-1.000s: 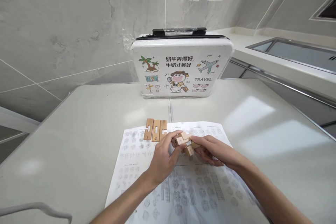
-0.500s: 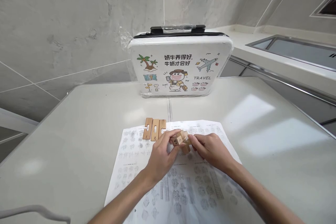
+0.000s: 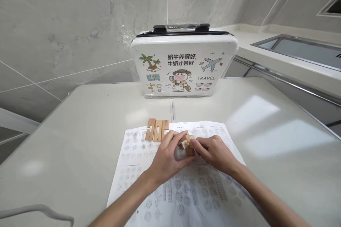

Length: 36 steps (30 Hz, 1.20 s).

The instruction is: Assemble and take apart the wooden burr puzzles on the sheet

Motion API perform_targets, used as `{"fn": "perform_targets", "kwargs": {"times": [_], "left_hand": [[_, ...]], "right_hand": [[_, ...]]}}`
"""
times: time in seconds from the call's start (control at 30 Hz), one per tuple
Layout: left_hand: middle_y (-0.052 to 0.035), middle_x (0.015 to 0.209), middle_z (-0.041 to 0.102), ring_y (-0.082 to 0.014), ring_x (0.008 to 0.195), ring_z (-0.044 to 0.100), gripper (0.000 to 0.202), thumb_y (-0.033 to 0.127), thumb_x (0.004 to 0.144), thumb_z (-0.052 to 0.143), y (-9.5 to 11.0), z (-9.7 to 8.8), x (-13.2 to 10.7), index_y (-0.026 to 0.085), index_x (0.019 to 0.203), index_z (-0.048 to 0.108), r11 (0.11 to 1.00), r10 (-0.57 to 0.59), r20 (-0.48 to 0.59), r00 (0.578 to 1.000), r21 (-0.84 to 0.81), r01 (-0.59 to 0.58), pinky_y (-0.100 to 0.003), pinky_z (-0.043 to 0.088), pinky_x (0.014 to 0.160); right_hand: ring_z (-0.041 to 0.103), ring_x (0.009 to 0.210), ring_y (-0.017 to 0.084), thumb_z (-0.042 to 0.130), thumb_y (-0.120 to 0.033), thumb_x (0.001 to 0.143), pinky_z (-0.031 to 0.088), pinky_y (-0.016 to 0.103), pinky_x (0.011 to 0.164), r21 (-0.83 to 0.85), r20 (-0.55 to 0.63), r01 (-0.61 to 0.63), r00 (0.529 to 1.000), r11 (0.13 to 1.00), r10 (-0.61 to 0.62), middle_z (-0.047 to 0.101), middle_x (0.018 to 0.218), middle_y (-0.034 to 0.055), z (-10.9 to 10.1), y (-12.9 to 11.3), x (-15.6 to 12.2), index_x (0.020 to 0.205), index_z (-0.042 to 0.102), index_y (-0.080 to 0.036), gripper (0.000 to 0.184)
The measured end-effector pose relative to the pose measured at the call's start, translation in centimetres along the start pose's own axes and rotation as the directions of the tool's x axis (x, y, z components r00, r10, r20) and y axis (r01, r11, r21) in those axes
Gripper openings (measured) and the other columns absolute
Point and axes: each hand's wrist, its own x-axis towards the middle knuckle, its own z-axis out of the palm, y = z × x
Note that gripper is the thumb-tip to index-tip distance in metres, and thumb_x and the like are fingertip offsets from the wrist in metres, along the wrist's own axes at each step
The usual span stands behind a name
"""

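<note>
A small cluster of interlocking wooden puzzle blocks point(image 3: 184, 144) is gripped between my two hands above a printed sheet point(image 3: 133, 181). My left hand point(image 3: 167, 152) curves around the cluster from the left, its fingers over the far side and the thumb along the near side. From the right, my right hand point(image 3: 213, 150) pinches the cluster with thumb and forefinger; the exact contact is partly hidden. Left of the cluster lie flat wooden pieces with cut-outs, one marked 1 point(image 3: 150, 129), one marked 2 point(image 3: 157, 131), and a third point(image 3: 165, 125) partly behind my left hand.
A white cartoon-printed case point(image 3: 183, 64) in clear plastic stands at the back of the pale table point(image 3: 80, 142), against the grey wall. A grey cable point(image 3: 37, 207) lies at the lower left. A counter with a recessed panel point(image 3: 301, 55) runs along the right.
My left thumb has shifted right and opened out to the cluster's near side. The block cluster has turned slightly and moved a little to the right, while my right hand keeps its pinch.
</note>
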Motion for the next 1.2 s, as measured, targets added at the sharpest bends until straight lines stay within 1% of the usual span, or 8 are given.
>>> {"fn": "perform_targets", "kwargs": {"times": [0.17, 0.37, 0.47, 0.6, 0.83, 1.03, 1.1, 1.2], "left_hand": [[-0.008, 0.121, 0.064, -0.0251, 0.107, 0.067, 0.067, 0.045, 0.09, 0.083, 0.2, 0.2, 0.1, 0.032, 0.149, 0.055, 0.998, 0.048, -0.017, 0.999, 0.046, -0.048, -0.041, 0.062, 0.089], [-0.0069, 0.13, 0.07, -0.0271, 0.117, 0.069, 0.071, 0.054, 0.086, 0.085, 0.3, -0.1, 0.1, 0.033, 0.148, 0.057, 0.991, -0.096, -0.015, 0.995, -0.091, 0.094, -0.043, 0.06, 0.1], [-0.0091, 0.141, 0.069, -0.0325, 0.13, 0.066, 0.075, 0.058, 0.08, 0.089, 0.6, -0.4, 0.3, 0.031, 0.144, 0.062, 0.952, -0.218, -0.025, 0.976, -0.223, 0.208, -0.048, 0.056, 0.111], [-0.0126, 0.144, 0.068, -0.0338, 0.132, 0.066, 0.072, 0.055, 0.082, 0.088, 0.8, -0.5, 0.5, 0.027, 0.144, 0.063, 0.846, -0.286, 0.04, 0.957, -0.459, 0.272, -0.049, 0.056, 0.113], [-0.0108, 0.123, 0.074, -0.0298, 0.116, 0.073, 0.07, 0.042, 0.085, 0.087, 1.0, -0.5, 0.4, 0.028, 0.148, 0.059, 0.828, -0.264, 0.083, 0.961, -0.491, 0.27, -0.045, 0.061, 0.104], [-0.0111, 0.13, 0.07, -0.0289, 0.119, 0.07, 0.077, 0.04, 0.087, 0.087, 1.1, -0.5, 0.2, 0.032, 0.155, 0.052, 0.845, -0.214, 0.118, 0.97, -0.476, 0.245, -0.048, 0.055, 0.112], [-0.0125, 0.137, 0.067, -0.0267, 0.115, 0.071, 0.082, 0.043, 0.088, 0.085, 0.9, -0.4, 0.3, 0.03, 0.159, 0.046, 0.814, -0.247, 0.111, 0.963, -0.516, 0.268, -0.048, 0.055, 0.111], [-0.0147, 0.144, 0.061, -0.0227, 0.11, 0.072, 0.073, 0.045, 0.094, 0.079, 0.7, -0.1, 0.6, 0.027, 0.156, 0.045, 0.782, -0.299, 0.075, 0.951, -0.551, 0.29, -0.045, 0.058, 0.105]], "right_hand": [[0.039, 0.047, 0.013, 0.039, -0.053, 0.11, 0.03, 0.029, 0.054, 0.052, 0.041, 0.036, 0.998, 0.998, -0.039, 0.049, 0.051, -0.002, -0.1, -0.2, -0.3, 0.061, 0.053, -0.021, 0.06], [0.047, 0.05, 0.014, 0.03, -0.056, 0.113, 0.038, 0.029, 0.058, 0.217, 0.01, 0.016, 1.0, 0.976, -0.018, 0.052, 0.052, -0.0014, -0.6, -0.2, -0.3, 0.061, 0.048, -0.022, 0.065], [0.053, 0.057, 0.016, 0.042, -0.056, 0.112, 0.042, 0.029, 0.061, 0.276, -0.08, 0.006, 0.997, 0.961, 0.016, 0.059, 0.065, -0.0021, -0.9, -0.1, -0.1, 0.089, 0.06, -0.023, 0.044], [0.062, 0.071, 0.019, 0.051, -0.054, 0.11, 0.048, 0.031, 0.068, 0.29, 0.039, 0.024, 0.999, 0.957, -0.037, 0.065, 0.079, -0.0008, -1.2, 0.0, 0.2, 0.127, 0.059, -0.025, 0.035], [0.051, 0.06, 0.015, 0.044, -0.062, 0.111, 0.041, 0.029, 0.06, 0.43, 0.214, -0.027, 0.974, 0.902, -0.072, 0.057, 0.067, -0.0023, -1.7, 0.2, 0.2, 0.086, 0.055, -0.023, 0.048], [0.05, 0.057, 0.015, 0.052, -0.057, 0.107, 0.04, 0.029, 0.059, 0.541, 0.287, -0.148, 0.958, 0.828, -0.017, 0.054, 0.06, -0.0028, -1.9, 0.3, 0.3, 0.073, 0.051, -0.022, 0.049], [0.048, 0.053, 0.014, 0.052, -0.053, 0.107, 0.039, 0.029, 0.056, 0.623, 0.257, -0.195, 0.966, 0.758, 0.037, 0.051, 0.058, -0.0027, -1.9, 0.3, 0.6, 0.068, 0.052, -0.021, 0.05], [0.04, 0.048, 0.01, 0.059, -0.051, 0.102, 0.031, 0.025, 0.045, 0.798, 0.213, -0.29, 0.956, 0.528, 0.203, 0.049, 0.06, -0.0037, -1.9, 0.6, 1.2, 0.069, 0.056, -0.019, 0.046]]}}
